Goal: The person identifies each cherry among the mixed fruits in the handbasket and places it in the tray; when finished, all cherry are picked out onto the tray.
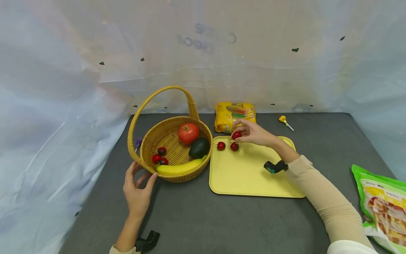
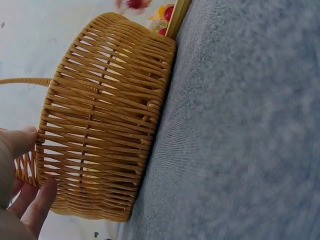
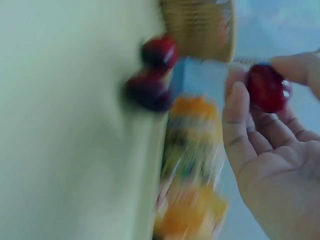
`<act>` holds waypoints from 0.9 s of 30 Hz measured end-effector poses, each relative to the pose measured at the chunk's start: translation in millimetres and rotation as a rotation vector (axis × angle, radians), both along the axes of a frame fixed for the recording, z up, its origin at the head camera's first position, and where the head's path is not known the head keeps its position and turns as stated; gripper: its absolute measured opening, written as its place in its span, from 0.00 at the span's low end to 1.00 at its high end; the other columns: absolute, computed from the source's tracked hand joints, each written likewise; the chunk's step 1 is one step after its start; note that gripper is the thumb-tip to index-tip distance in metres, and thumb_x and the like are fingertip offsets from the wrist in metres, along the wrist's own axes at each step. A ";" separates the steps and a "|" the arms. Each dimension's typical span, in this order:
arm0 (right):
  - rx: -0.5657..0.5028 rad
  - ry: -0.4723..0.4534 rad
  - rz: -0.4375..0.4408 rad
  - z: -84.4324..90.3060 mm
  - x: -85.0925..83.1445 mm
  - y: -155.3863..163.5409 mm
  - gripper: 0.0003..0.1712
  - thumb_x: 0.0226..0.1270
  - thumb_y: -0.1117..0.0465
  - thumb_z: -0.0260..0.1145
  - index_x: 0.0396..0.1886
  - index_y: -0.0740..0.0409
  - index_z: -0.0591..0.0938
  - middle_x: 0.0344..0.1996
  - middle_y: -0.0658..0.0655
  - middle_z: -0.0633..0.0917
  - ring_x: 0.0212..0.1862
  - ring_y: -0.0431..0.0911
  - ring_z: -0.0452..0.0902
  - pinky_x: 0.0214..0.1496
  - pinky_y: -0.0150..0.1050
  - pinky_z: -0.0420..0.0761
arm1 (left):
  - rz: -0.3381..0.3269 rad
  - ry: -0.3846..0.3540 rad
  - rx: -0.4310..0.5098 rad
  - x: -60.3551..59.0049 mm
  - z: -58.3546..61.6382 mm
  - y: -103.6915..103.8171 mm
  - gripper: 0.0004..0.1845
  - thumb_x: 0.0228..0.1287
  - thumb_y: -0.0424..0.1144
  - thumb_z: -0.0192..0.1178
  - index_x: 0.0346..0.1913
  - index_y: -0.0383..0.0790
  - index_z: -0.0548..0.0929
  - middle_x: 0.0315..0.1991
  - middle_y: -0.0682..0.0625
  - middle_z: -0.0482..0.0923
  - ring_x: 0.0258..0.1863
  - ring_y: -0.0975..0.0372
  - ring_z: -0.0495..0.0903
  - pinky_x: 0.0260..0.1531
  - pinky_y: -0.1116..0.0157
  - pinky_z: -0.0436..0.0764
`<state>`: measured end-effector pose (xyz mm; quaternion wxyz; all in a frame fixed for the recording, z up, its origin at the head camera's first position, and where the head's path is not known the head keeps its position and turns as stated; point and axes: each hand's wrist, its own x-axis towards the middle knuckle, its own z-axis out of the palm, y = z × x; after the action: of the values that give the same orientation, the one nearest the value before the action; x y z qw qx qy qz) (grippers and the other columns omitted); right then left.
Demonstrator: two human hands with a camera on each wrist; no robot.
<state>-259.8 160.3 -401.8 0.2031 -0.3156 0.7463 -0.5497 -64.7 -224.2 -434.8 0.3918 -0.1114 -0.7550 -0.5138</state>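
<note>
My right hand (image 1: 252, 133) pinches a dark red cherry (image 3: 267, 89) between thumb and fingertips, above the far edge of the yellow tray (image 1: 250, 176). Two more cherries lie on the tray close by, one cherry (image 1: 221, 145) to the left and another cherry (image 1: 234, 146) just under the hand. At the near left side of the wicker basket (image 1: 177, 179), my left hand (image 1: 137, 192) grips the rim by the foot of the handle, thumb and fingers spread around it. Inside the basket sit a red tomato-like fruit (image 1: 188, 133), a dark green avocado (image 1: 199, 148), a banana (image 1: 180, 168) and several cherries (image 1: 162, 151).
A yellow snack packet (image 1: 226, 114) lies behind the tray. Farther right is a yellow-headed lollipop (image 1: 283, 120), and a purple-topped stick (image 1: 138, 142) lies left of the basket. A green and white food bag (image 1: 385, 208) lies at the right edge of the dark table (image 1: 222, 225).
</note>
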 end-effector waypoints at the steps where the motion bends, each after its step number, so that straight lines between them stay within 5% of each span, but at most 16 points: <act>1: 0.013 0.018 -0.018 -4.3 2.0 10.4 0.22 0.67 0.73 0.66 0.56 0.74 0.70 0.51 0.74 0.78 0.49 0.66 0.79 0.47 0.38 0.85 | 0.003 0.000 0.002 0.1 0.2 0.3 0.40 0.43 0.06 0.65 0.65 0.20 0.69 0.52 0.22 0.71 0.56 0.57 0.76 0.47 0.71 0.84; 9: 0.166 0.174 -0.098 -28.0 6.1 46.7 0.15 0.64 0.72 0.70 0.50 0.73 0.80 0.43 0.64 0.84 0.40 0.55 0.80 0.43 0.39 0.84 | 0.023 -0.007 0.002 1.0 1.9 1.8 0.40 0.43 0.06 0.65 0.65 0.20 0.70 0.53 0.28 0.73 0.55 0.56 0.76 0.47 0.71 0.84; 19: 0.167 0.140 -0.107 -44.8 3.6 52.4 0.14 0.62 0.73 0.70 0.47 0.74 0.81 0.41 0.67 0.84 0.39 0.56 0.81 0.39 0.33 0.83 | 0.010 -0.011 0.007 -0.6 -0.7 1.6 0.41 0.43 0.07 0.65 0.66 0.22 0.69 0.54 0.24 0.71 0.56 0.59 0.75 0.48 0.72 0.84; 23: 0.230 0.195 -0.106 -39.2 1.5 52.5 0.13 0.63 0.70 0.71 0.46 0.70 0.83 0.39 0.63 0.85 0.37 0.53 0.79 0.37 0.33 0.81 | 0.007 -0.013 0.013 -0.7 -1.5 1.5 0.41 0.43 0.07 0.65 0.66 0.23 0.70 0.54 0.25 0.72 0.56 0.59 0.75 0.47 0.72 0.84; 27: 0.270 0.355 -0.147 -10.7 -1.0 38.2 0.11 0.64 0.66 0.72 0.44 0.66 0.85 0.38 0.59 0.85 0.32 0.51 0.75 0.31 0.36 0.76 | 0.004 -0.004 0.019 -1.0 -1.2 1.1 0.41 0.43 0.07 0.65 0.66 0.22 0.70 0.53 0.24 0.72 0.55 0.57 0.76 0.47 0.72 0.84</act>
<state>-260.7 198.5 -412.5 0.0686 -0.3219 0.8581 -0.3941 -65.7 -223.1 -436.0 0.3926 -0.1052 -0.7512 -0.5202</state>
